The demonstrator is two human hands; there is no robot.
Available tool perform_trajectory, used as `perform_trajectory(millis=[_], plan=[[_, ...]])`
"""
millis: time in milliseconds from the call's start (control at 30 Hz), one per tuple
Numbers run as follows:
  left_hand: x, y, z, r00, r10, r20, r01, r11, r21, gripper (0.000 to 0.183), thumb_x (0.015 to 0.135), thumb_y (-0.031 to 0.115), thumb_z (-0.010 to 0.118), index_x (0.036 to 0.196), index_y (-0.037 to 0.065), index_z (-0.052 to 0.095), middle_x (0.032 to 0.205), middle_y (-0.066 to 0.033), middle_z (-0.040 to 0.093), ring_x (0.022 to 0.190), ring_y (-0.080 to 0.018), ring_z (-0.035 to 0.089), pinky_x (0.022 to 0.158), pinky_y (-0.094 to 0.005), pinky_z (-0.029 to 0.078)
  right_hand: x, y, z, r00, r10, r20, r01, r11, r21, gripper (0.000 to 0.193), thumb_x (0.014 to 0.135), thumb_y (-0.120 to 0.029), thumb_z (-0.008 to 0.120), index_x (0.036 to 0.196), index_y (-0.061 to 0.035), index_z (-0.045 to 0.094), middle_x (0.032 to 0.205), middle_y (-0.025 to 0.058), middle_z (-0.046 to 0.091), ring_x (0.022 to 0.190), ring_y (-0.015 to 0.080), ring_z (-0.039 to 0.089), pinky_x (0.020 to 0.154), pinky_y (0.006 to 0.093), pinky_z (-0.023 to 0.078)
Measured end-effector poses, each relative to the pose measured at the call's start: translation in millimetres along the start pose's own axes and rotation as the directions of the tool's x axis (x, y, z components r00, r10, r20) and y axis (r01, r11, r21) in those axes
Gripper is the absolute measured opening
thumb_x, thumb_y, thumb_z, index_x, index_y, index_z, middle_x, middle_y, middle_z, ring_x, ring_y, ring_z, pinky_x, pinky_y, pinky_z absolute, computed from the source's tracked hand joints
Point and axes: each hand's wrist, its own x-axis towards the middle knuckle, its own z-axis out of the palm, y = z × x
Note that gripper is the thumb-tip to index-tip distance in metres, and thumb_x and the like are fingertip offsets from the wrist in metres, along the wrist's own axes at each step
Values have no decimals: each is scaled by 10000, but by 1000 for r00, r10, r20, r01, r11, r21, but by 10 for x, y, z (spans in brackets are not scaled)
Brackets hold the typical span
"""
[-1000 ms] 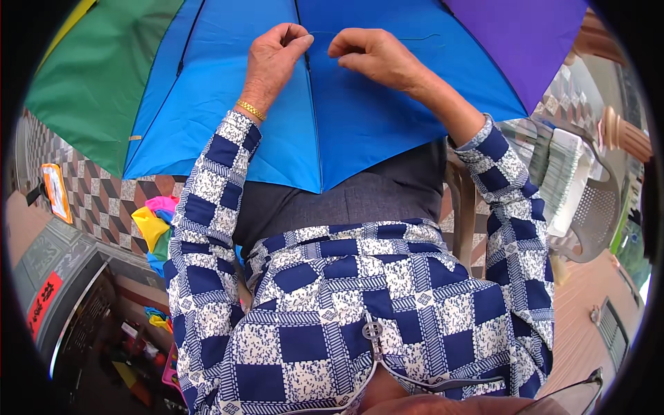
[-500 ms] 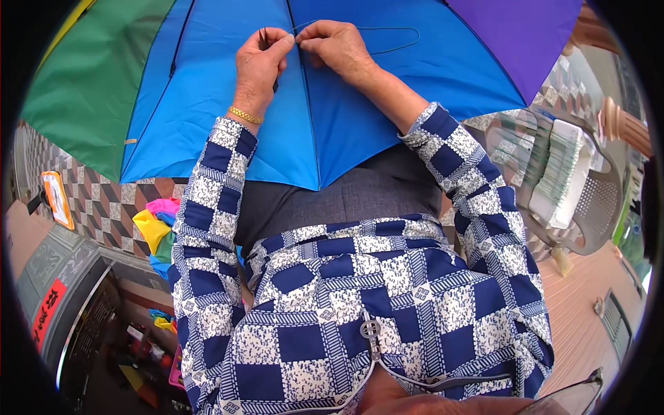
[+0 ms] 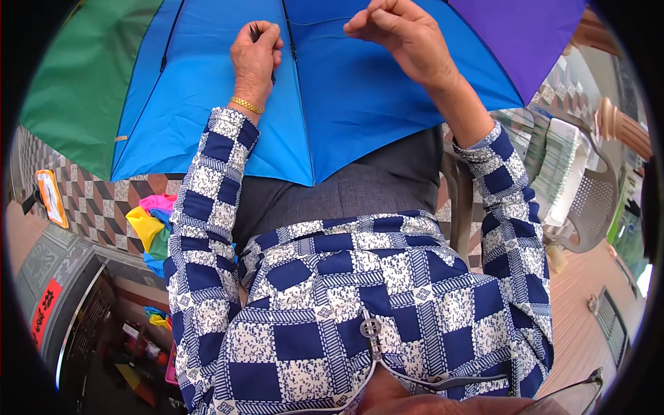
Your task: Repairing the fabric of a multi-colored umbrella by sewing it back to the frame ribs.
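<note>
Across my lap lies an open umbrella [image 3: 360,104] with blue, green and purple panels and thin dark ribs. My left hand [image 3: 253,61] is closed over the blue panels, left of the middle rib [image 3: 293,52]. A slim black pointed tool [image 3: 255,32] sticks out of that fist; its exact kind is hidden. To the right and raised above the cloth, my right hand [image 3: 411,45] pinches a thin greenish thread [image 3: 321,22]. The thread runs from the middle rib to those fingers. Whether a needle is in the pinch is too small to tell.
On the right, a grey plastic chair [image 3: 602,200] bears a white tray [image 3: 561,166] with rows of thin greenish strands. A pile of colourful cloth [image 3: 149,228] lies at my left on the patterned tiles [image 3: 104,200]. An orange-framed sign [image 3: 52,198] stands farther left.
My right hand has moved away to the right from beside my left hand, drawing the thread out from the rib. The left hand has shifted slightly left, still closed on the black tool.
</note>
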Motion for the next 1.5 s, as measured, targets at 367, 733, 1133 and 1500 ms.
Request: perform_trajectory(millis=[367, 733, 1133, 1500], plan=[[-122, -22, 35, 950, 265, 164, -310, 762, 568, 139, 793, 165, 607, 745, 38, 580, 620, 1, 563, 577, -95, 512, 557, -260, 439, -364, -631, -1581, 994, -40, 106, -18, 867, 498, 139, 907, -108, 499, 1005, -19, 543, 672, -7, 467, 525, 91, 427, 526, 227, 397], [-101, -26, -18, 950, 220, 222, -311, 593, 743, 161, 785, 212, 617, 733, 65, 576, 612, -34, 576, 572, -181, 557, 566, -317, 457, -877, -945, -2061, 974, 45, -224, -5, 985, 175, 187, 932, -102, 449, 1068, 18, 495, 632, -34, 322, 453, 47, 261, 433, 198, 245], [-154, -74, 14, 951, 241, 196, -283, 411, 867, 168, 785, 221, 645, 839, 85, 562, 768, -68, 627, 711, -296, 610, 606, -398, 482, -950, -1006, -1937, 966, 17, -256, 19, 991, 136, 187, 924, -110, 460, 1049, 20, 508, 632, -34, 340, 463, 38, 289, 442, 183, 257], [-79, -305, -78, 900, 375, 224, -319, 212, 924, 210, 798, 198, 612, 962, 88, 543, 944, -115, 558, 789, -334, 602, 673, -435, 501, -994, -1523, -2129, 962, -95, -255, 111, 993, 49, 185, 914, -70, 458, 1044, 49, 511, 651, -24, 356, 487, 47, 298, 460, 183, 252]])
